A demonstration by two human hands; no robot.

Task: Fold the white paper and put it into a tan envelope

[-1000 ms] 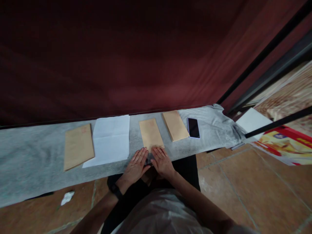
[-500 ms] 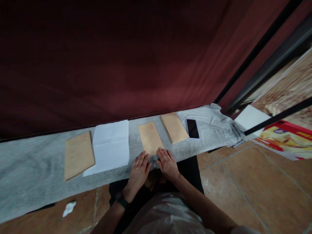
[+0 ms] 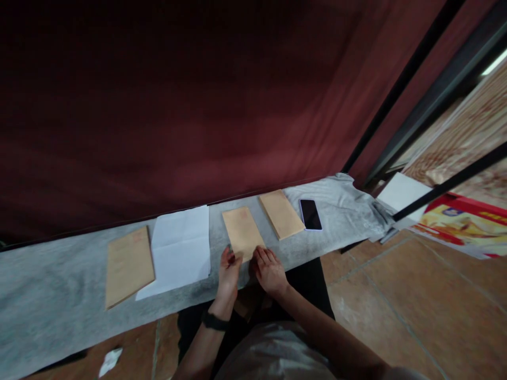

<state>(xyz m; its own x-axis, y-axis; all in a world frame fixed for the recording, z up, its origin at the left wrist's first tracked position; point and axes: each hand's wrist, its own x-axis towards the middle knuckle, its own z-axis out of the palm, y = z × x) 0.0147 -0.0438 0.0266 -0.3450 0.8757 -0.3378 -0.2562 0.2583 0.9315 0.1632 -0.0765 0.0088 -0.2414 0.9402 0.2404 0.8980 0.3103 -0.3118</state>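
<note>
Altogether, three places on the grey cloth-covered table point(image 3: 59, 277) carried brown paper envelopes. One, the middle envelope point(image 3: 243, 230), lay slanted with its near end close to the table's near edge, and two hands were at that end. The left hand point(image 3: 228, 273), with one dark wristband point(image 3: 215, 321) below it, had its thumb at the envelope's near left corner and its fingers bent; whether they pinched the paper I could not tell. The right hand point(image 3: 272, 272) had its fingers together and curled at the near right corner, and their grip could not be told either.

To the right, nearer the table's far edge, lay the right envelope pile point(image 3: 282, 214), and just beside it one smartphone point(image 3: 311, 215), dark screen up, the nearest item to the table's right end. To the left of the middle envelope lay white paper point(image 3: 182, 245) with one crease across it, reaching from the far edge towards the near one. The left envelope pile point(image 3: 130, 266) overlapped the paper's left side. How many envelopes each of the two piles held was unclear.

Beyond the far edge hung one dark red curtain point(image 3: 178, 105); below the near edge, one crumpled white scrap point(image 3: 110, 362) lay on the tiled floor point(image 3: 376, 295)
</note>
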